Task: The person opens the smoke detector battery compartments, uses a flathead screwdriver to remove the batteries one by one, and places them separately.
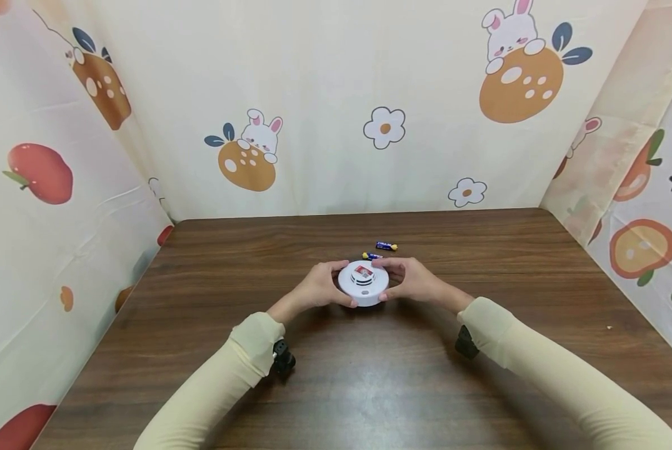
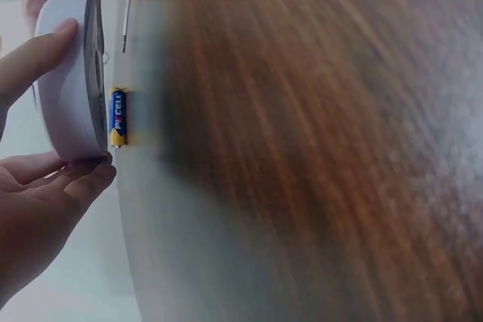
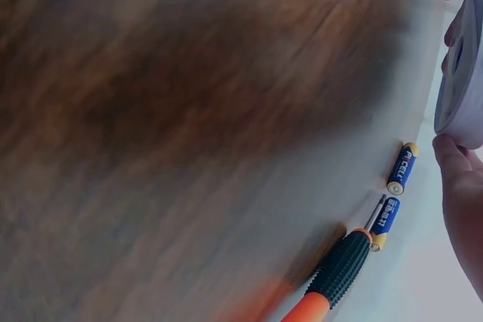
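Both hands hold a round white smoke detector (image 1: 364, 294) above the wooden table, its vented face with a red label turned up. My left hand (image 1: 321, 284) grips its left rim, thumb on the near side and fingers at the far side. On the opposite rim, my right hand (image 1: 417, 280) grips it in the same way. In the left wrist view the detector's white side wall (image 2: 68, 88) stands between the thumb and fingers. The right wrist view shows only part of the detector (image 3: 468, 88), at the right edge, with the right hand (image 3: 464, 201) on it.
Two blue and yellow batteries, one farther back (image 1: 386, 246) and one nearer (image 1: 372, 255), lie just beyond the detector. A screwdriver (image 3: 339, 265) with a dark green and orange handle shows in both wrist views. Patterned cloth (image 1: 324, 94) walls the table's back and sides.
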The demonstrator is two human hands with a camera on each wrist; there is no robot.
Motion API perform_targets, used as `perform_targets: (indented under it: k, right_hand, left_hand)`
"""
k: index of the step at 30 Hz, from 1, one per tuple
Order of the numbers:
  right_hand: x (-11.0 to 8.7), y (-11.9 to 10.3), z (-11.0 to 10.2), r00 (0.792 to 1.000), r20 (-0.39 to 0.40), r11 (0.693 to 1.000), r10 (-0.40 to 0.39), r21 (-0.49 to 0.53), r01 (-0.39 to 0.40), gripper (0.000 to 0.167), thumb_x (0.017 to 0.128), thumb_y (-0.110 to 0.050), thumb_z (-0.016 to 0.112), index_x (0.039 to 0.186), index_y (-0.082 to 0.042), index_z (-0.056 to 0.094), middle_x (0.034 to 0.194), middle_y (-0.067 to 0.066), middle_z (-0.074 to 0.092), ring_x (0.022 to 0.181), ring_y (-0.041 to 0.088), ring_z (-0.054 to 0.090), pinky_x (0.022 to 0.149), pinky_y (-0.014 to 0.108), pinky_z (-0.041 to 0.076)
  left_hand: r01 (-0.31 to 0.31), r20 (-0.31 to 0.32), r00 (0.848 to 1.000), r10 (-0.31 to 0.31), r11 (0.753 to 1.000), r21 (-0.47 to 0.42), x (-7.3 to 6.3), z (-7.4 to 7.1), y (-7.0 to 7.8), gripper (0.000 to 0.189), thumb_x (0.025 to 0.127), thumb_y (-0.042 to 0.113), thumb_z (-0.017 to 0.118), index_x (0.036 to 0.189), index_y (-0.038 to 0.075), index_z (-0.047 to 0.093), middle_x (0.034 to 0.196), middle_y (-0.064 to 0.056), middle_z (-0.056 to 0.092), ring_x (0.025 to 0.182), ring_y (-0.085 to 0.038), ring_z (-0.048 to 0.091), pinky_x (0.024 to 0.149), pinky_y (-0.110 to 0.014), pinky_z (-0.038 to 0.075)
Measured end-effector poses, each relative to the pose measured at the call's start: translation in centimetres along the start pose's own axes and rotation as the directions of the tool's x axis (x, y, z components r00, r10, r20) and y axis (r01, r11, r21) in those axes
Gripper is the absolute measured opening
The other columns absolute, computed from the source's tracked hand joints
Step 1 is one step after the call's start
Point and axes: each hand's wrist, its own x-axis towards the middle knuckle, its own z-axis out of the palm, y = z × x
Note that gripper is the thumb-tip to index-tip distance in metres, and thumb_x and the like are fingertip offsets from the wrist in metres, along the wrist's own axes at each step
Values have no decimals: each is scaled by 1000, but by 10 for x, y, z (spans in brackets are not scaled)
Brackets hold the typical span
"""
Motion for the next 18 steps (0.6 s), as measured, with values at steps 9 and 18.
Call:
perform_targets:
  k: [9, 18]
  right_hand:
    - [1, 5, 4, 999, 21, 995, -32, -93, 34, 68, 79, 6, 84, 138, 15, 50, 143, 31, 51, 136, 44, 45, 111, 49, 42]
    - [1, 3, 8, 1000, 20, 983, -11, -184, 14, 71, 77, 5, 86, 138, 14, 50, 142, 31, 52, 134, 43, 48, 110, 52, 43]
  left_hand:
    - [-35, 6, 999, 35, 997, 68, 3, 5, -5, 91, 67, 10, 95, 142, -13, 48, 138, -24, 58, 126, -31, 55, 113, -43, 43]
    - [-60, 7, 998, 60, 991, 122, 5, 8, -5, 87, 65, 11, 97, 138, -10, 54, 132, -22, 62, 121, -31, 58, 109, -43, 46]
